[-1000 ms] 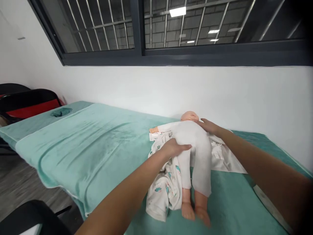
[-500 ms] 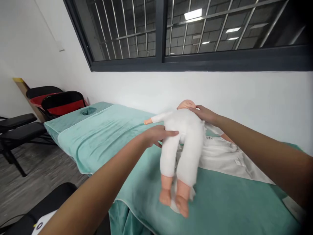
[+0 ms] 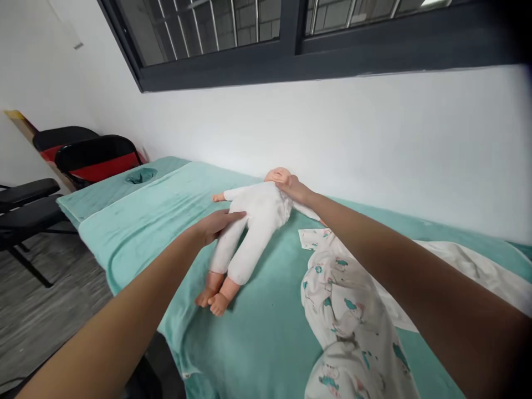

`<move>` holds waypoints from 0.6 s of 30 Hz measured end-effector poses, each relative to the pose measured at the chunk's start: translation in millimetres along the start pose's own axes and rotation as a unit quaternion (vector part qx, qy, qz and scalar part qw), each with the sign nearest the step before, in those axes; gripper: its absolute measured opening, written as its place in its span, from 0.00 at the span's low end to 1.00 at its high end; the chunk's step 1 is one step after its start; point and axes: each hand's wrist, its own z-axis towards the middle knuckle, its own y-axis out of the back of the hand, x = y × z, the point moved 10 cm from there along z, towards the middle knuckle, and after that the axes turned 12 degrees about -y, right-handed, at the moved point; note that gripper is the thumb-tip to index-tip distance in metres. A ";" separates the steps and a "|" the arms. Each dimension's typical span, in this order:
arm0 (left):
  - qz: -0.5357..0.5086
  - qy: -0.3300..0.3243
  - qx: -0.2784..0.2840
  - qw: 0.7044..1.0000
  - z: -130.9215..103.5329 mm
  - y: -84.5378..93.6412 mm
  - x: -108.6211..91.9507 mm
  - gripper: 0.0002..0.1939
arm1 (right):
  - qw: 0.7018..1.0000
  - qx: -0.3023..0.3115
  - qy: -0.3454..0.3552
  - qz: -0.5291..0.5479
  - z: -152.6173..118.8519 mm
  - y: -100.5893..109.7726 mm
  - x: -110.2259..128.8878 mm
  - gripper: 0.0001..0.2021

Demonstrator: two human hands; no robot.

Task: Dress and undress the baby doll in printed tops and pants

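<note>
1. Baby doll (image 3: 257, 206) – white cloth torso, sleeves and legs, bare molded head, hands and feet – lies face up, slantwise, mid-bed; head at the far side by the wall (image 3: 366, 133), feet toward the near left. Whether its whole back touches the bed cannot be told.
2. Left hand (image 3: 216, 223): gripping the doll at the hip on the left; thumb laid over the top, fingers mostly hidden.
3. Right hand (image 3: 294, 189): closed about the doll's neck and shoulder from the right, thumb in front beside the chin; remaining fingers largely out of sight.
4. Doll's arms spread to either side; the one on the right runs partly behind the right forearm.
5. Support: massage bed (image 3: 112, 195) under a teal sheet (image 3: 257, 343), face hole (image 3: 141, 175) at the far left end.
6. Printed baby garment (image 3: 353, 310), white with teal figures, crumpled to the right of the doll, apart from it. Plain white cloth (image 3: 477, 266) spread farther right, partly behind the right forearm.
7. Surroundings: black-and-red chair (image 3: 100, 158) at far left; dark-framed window (image 3: 216, 69) above, metal bars (image 3: 214, 25) beyond.
</note>
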 end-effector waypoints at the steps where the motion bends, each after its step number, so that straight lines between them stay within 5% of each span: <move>1: 0.012 0.007 -0.002 1.000 1.3 2.0 5.1 0.33 | 1.000 0.006 0.001 -0.020 0.2 -0.9 -5.3 0.31; 4: 0.157 -0.011 -0.107 0.982 -1.0 22.3 1.7 0.34 | 0.987 -0.016 -0.043 -0.152 -12.9 22.2 -37.9 0.32; 6: 0.306 -0.114 -0.223 0.919 -13.6 25.3 -33.9 0.30 | 0.968 -0.059 -0.086 -0.227 -35.2 60.3 -67.9 0.31; 7: 0.360 -0.186 -0.254 0.878 -23.1 11.8 -56.1 0.26 | 0.959 -0.078 -0.105 -0.250 -50.3 82.7 -83.5 0.29; 9: 0.400 -0.325 -0.221 0.828 -40.4 -43.6 -90.3 0.19 | 0.937 -0.101 -0.148 -0.301 -86.4 127.6 -116.3 0.26; 11: 0.367 -0.402 -0.092 0.834 -53.0 -118.4 -104.8 0.17 | 0.914 -0.090 -0.186 -0.348 -125.3 164.3 -146.1 0.23; 13: 0.325 -0.426 0.034 0.844 -68.5 -192.4 -110.9 0.15 | 0.899 -0.066 -0.207 -0.380 -161.4 189.9 -165.1 0.20; 15: 0.302 -0.429 0.102 0.845 -83.6 -249.7 -116.2 0.13 | 0.894 -0.038 -0.206 -0.397 -190.3 203.1 -169.8 0.16; 18: 0.297 -0.406 0.195 0.842 -97.7 -308.3 -116.4 0.07 | 0.901 -0.012 -0.173 -0.398 -219.7 206.6 -151.1 0.11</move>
